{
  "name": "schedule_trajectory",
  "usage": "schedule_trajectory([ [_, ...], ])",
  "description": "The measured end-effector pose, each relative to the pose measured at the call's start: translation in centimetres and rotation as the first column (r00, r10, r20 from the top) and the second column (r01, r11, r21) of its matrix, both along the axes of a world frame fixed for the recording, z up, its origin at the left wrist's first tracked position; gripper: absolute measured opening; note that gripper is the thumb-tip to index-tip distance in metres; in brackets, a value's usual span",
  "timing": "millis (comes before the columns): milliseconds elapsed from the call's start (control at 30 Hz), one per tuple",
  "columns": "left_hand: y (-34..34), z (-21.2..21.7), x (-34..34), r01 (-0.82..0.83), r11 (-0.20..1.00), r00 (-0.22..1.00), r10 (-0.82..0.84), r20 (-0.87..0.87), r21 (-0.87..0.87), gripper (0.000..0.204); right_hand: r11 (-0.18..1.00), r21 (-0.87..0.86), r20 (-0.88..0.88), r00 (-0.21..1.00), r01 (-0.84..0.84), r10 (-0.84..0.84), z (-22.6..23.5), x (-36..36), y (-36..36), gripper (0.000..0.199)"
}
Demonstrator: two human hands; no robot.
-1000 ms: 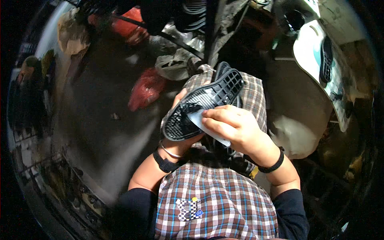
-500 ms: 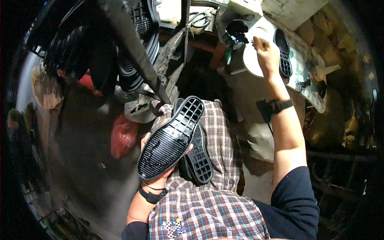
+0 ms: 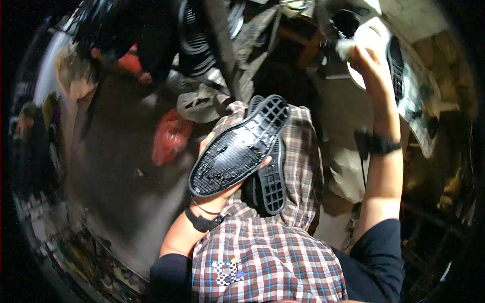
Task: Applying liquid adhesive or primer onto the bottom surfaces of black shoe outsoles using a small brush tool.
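Observation:
My left hand (image 3: 221, 198) grips a black rubber shoe sole (image 3: 237, 146) from beneath, its gridded and ribbed face up and shiny with something wet. Below it, other black soles (image 3: 274, 189) lie on the checked cloth over my lap. At the upper right, my right hand (image 3: 373, 63) is closed in a pinch beside a dark, glossy container (image 3: 345, 22). A pale, blurred thing (image 3: 346, 49) shows at its fingertips; its kind cannot be made out. Another black sole (image 3: 396, 68) lies just right of that hand on a pale board.
Black soles (image 3: 196, 43) are stacked at the top, behind a dark upright bar (image 3: 220, 45). A red plastic bag (image 3: 172, 137) and a pale plastic bag (image 3: 200, 104) are left of my lap. The pale board (image 3: 417, 108) reaches along the right.
My right hand has turned and sits closer to the dark container, a pale thing now showing at its fingertips. The left hand still holds the sole, whose ribbed part looks wetter. The whole view has shifted.

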State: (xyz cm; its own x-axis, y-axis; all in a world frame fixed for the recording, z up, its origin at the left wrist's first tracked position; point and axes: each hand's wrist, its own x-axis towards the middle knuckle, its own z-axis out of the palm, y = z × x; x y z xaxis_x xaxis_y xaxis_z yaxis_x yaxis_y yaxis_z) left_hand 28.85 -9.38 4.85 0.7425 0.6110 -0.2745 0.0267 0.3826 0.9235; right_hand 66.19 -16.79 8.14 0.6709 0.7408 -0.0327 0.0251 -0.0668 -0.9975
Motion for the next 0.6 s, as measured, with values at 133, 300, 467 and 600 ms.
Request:
schedule_trajectory([
  [133,0.4,-2.3,-0.1,-0.063,0.836,0.956,0.207,0.207,-0.545,0.056,0.933,0.004,0.487,0.816,-0.359,0.311,-1.0,-13.4,-1.6,0.025],
  [300,0.2,-1.2,-1.8,0.195,0.697,0.961,0.005,-0.276,0.69,0.049,0.861,-0.015,0.764,0.549,-0.508,0.338,-1.1,-22.6,-2.3,0.034],
  [467,-0.4,-1.3,-2.0,-0.024,0.96,0.976,0.083,0.203,-0.278,0.047,0.928,-0.076,0.85,0.463,-0.365,0.252,-3.7,-20.1,-2.7,0.03],
  [600,0.4,-2.4,-2.8,0.106,0.48,0.823,0.449,0.348,-0.871,0.055,0.856,-0.054,0.849,0.428,-0.514,0.31,-3.0,-22.4,-2.5,0.029],
])
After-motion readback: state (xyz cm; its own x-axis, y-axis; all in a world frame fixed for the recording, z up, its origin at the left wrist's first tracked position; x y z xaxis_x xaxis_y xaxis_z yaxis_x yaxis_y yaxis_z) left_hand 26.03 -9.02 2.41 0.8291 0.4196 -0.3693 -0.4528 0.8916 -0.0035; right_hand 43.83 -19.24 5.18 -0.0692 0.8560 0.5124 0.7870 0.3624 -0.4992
